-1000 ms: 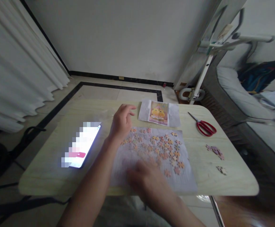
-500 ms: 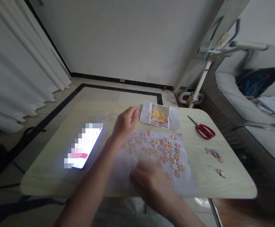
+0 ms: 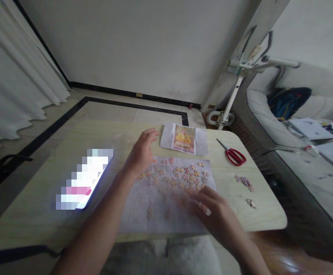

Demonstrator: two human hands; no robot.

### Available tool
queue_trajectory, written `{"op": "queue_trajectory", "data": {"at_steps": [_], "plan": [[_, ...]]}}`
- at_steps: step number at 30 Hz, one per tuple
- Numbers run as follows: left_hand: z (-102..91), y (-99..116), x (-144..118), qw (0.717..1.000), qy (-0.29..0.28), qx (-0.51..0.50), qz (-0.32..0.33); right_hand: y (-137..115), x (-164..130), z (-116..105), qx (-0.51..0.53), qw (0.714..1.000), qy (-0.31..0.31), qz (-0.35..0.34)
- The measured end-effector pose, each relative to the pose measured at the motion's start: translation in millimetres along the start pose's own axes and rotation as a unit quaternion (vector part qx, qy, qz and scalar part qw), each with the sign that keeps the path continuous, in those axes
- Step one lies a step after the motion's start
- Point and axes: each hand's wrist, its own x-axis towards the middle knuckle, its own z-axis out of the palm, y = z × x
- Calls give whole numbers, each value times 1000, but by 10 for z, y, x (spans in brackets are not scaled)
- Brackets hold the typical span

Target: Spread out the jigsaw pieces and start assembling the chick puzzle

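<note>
My left hand [image 3: 143, 149] rests at the far left corner of a whitish sheet [image 3: 138, 219], its fingers loosely stretched and apart, holding nothing visible. Over the sheet's right part is my right hand [image 3: 214, 204]; its fingertips are smeared by motion, and a small pale patch shows by the thumb, too blurred to name. Many small jigsaw puzzle pieces [image 3: 186, 175], orange, pink and cream, lie scattered across the far half of the sheet. A few blurred pieces [image 3: 167, 213] show nearer me. Beyond the sheet lies a creased paper with a picture of yellow characters [image 3: 184, 139].
A lit phone [image 3: 89, 179] lies on the table [image 3: 34, 214] at left. To the right are red-handled scissors [image 3: 235, 157] and two small clusters of puzzle pieces [image 3: 244, 182]. A sofa [image 3: 306, 168] and a white-framed stand [image 3: 231, 97] are beyond the table's right side.
My right hand has moved right, uncovering the near middle of the sheet, where blurred pieces now show. My left hand's fingers have loosened. The whole view has shifted slightly.
</note>
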Motion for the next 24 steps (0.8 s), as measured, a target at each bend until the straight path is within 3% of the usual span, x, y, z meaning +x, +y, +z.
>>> {"op": "queue_trajectory", "data": {"at_steps": [4, 14, 24], "plan": [[6, 6, 0, 998, -20, 59, -2, 271, -20, -93, -21, 997, 53, 43], [-3, 67, 2, 995, -60, 81, 5, 612, 82, -207, -89, 988, 96, 86], [-63, 91, 3, 994, -71, 78, 6, 717, 261, -198, -115, 983, 98, 105]]}}
